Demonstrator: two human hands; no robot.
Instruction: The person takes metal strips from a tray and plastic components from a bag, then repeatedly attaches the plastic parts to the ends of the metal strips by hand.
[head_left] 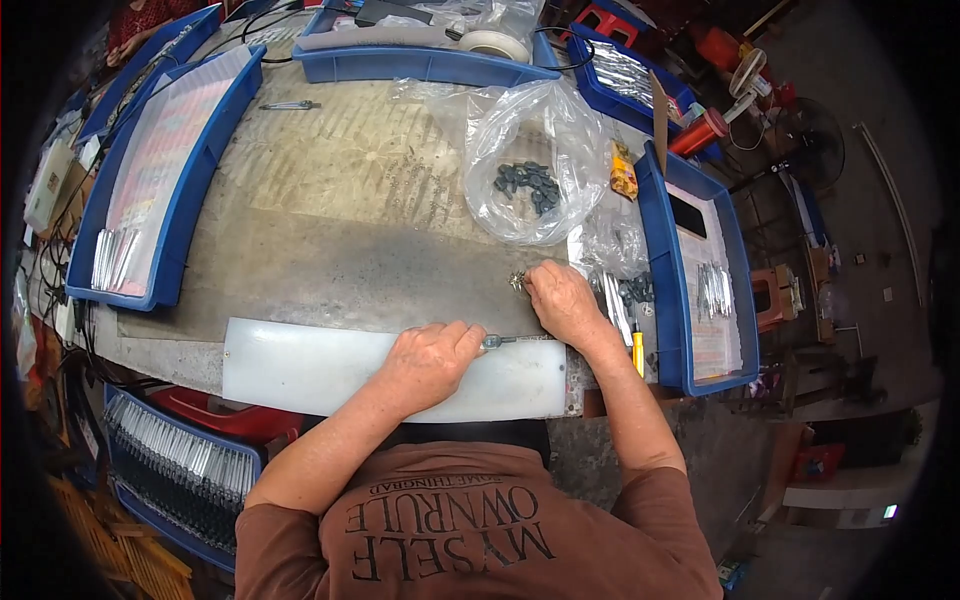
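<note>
My left hand is closed around a slim tool-like piece. Its smoky grey end and thin metal shaft stick out to the right, over a white board at the table's near edge. My right hand has its fingers pinched together beside a little heap of small brassy metal parts. Whatever is between those fingertips is hidden. Farther off, an open clear plastic bag holds a pile of dark small pieces. Just right of my right hand lie silver strips and more dark pieces.
A yellow-handled tool lies beside my right forearm. Blue trays stand left, right and at the back. The right one holds a phone and silver parts. A full blue crate sits low at left.
</note>
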